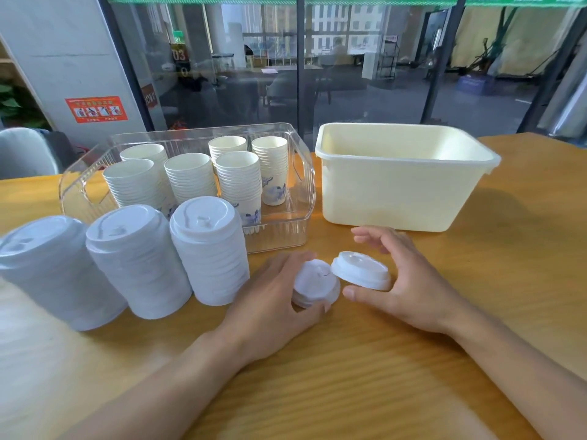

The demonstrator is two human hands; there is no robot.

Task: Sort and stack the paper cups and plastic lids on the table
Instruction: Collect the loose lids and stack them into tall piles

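Pinching single plastic lid (360,269) in right hand (406,281), tilted, inner edge touching small lid stack (314,282) gripped by left hand (270,290). Stack lies immediately left of the lid; seating likely needs levelling. Tall lid stacks (209,249) farther left.

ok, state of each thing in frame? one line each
left hand: grips small lid stack
right hand: pinches single lid, tilted
three tall lid stacks: upright on table
cup stacks: nested in clear bin
cream tub: upright, visible interior empty
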